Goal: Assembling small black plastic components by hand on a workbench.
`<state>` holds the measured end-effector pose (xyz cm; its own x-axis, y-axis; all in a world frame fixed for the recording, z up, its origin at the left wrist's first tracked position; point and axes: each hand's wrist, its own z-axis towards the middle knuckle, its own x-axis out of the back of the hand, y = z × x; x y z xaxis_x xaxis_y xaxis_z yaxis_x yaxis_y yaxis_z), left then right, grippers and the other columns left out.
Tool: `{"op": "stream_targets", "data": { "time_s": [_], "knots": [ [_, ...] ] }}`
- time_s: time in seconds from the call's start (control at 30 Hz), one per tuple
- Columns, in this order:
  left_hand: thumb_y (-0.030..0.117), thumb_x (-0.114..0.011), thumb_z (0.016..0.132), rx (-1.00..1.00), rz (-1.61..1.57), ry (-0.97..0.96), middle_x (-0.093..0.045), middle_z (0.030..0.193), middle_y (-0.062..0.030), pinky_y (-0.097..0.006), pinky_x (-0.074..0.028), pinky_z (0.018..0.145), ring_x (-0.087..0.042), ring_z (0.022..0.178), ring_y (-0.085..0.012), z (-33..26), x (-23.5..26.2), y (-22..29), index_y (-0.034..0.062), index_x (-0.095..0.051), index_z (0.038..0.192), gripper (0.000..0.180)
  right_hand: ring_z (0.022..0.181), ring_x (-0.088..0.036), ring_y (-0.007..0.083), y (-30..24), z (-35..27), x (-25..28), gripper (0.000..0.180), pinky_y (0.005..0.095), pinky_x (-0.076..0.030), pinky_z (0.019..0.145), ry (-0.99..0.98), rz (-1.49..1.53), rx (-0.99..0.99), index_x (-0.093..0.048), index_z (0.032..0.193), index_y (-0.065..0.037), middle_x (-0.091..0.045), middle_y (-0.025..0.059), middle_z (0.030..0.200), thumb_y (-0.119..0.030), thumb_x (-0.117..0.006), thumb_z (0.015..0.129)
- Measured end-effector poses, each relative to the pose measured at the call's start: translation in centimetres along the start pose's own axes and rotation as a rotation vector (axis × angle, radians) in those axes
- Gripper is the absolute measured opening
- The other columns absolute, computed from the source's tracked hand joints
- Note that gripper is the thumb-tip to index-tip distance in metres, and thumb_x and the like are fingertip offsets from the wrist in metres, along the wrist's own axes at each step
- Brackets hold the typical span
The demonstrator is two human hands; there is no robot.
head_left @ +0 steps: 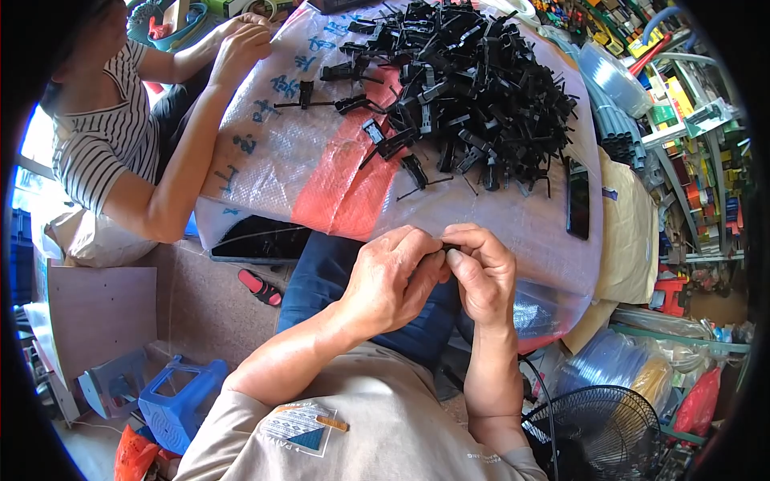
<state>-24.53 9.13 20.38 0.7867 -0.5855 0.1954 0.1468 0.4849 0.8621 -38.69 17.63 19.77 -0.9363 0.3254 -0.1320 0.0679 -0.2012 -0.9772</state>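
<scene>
piece of small black material [451, 248], mostly hidden, sits between the person's two hands at the near edge of the worktop [553, 244]; its full shape cannot be told. each grip is pressed together, pinching it: the bare left hand [389, 276] from one side, the bare right hand [485, 276] from the other. beyond, a big tangled heap of black plastic parts [481, 96], with blocky bodies and thin rod-like stems, lies on a pale woven plastic sheet [257, 160] with a red band and blue handwriting. a round teal basin [186, 37] at the upper left holds a reddish thing and others too small to tell. crowded metal shelving [680, 132] on the right holds many small coloured boxes. an orange-red plastic bag [133, 454] stands at the lower left, its contents hidden.
</scene>
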Motion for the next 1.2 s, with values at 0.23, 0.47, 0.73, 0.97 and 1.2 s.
{"op": "stream_targets", "data": {
  "time_s": [0.23,0.47,0.73,0.97,1.2],
  "knots": [
    [0.0,-0.063,0.085,0.113,0.01,0.019,-0.064,0.082,-0.013,-0.033,-0.048,0.06,-0.062,0.067,-0.0241,-1.0,0.1,0.0,0.0005,-0.057,0.092,0.01,0.068,-0.051,0.0036,0.7,-0.5,0.0,0.019,0.0185,-0.041,0.06,0.016,0.116,-0.114,-0.063,0.105,-0.001,-0.063,0.0005,0.088,0.001,-0.055,0.089],
    [0.014,-0.057,0.097,0.713,-0.625,-0.205,-0.063,0.086,-0.0017,-0.021,-0.046,0.063,-0.052,0.071,-0.0052,-0.9,2.0,0.3,-0.002,-0.058,0.116,0.025,0.068,-0.053,0.0038,-1.4,-0.8,0.7,0.011,0.018,-0.042,0.06,-0.098,-0.082,-0.234,-0.063,0.102,-0.002,-0.064,0.0006,0.081,-0.007,-0.061,0.093],
    [0.007,-0.063,0.086,0.393,-0.202,-0.233,-0.061,0.073,-0.008,-0.026,-0.048,0.059,-0.053,0.065,-0.0064,-0.9,2.7,0.4,-0.0044,-0.058,0.108,0.024,0.062,-0.056,0.0042,-2.2,-0.1,0.2,0.007,0.0206,-0.045,0.054,-0.185,-0.245,-0.34,-0.062,0.097,-0.001,-0.061,-0.0014,0.069,-0.003,-0.061,0.09],
    [0.007,-0.06,0.086,0.608,-0.458,-0.091,-0.065,0.079,-0.0087,-0.026,-0.051,0.064,-0.061,0.069,-0.0122,-0.7,2.8,-0.9,-0.0036,-0.056,0.109,0.026,0.063,-0.055,0.004,-2.2,2.5,-0.1,0.014,0.021,-0.045,0.055,-0.243,-0.287,-0.295,-0.063,0.103,-0.001,-0.062,0.0005,0.073,-0.006,-0.063,0.09],
    [0.016,-0.061,0.092,0.768,-1.014,0.077,-0.064,0.084,-0.0061,-0.029,-0.054,0.066,-0.065,0.071,-0.0156,1.7,5.0,-1.6,0.0028,-0.058,0.099,0.016,0.076,-0.063,0.033,1.6,7.1,1.3,0.012,0.0385,-0.051,0.067,-0.003,-1.168,0.275,-0.066,0.095,-0.005,-0.062,0.0141,0.085,-0.003,-0.064,0.083]
  ]
}}
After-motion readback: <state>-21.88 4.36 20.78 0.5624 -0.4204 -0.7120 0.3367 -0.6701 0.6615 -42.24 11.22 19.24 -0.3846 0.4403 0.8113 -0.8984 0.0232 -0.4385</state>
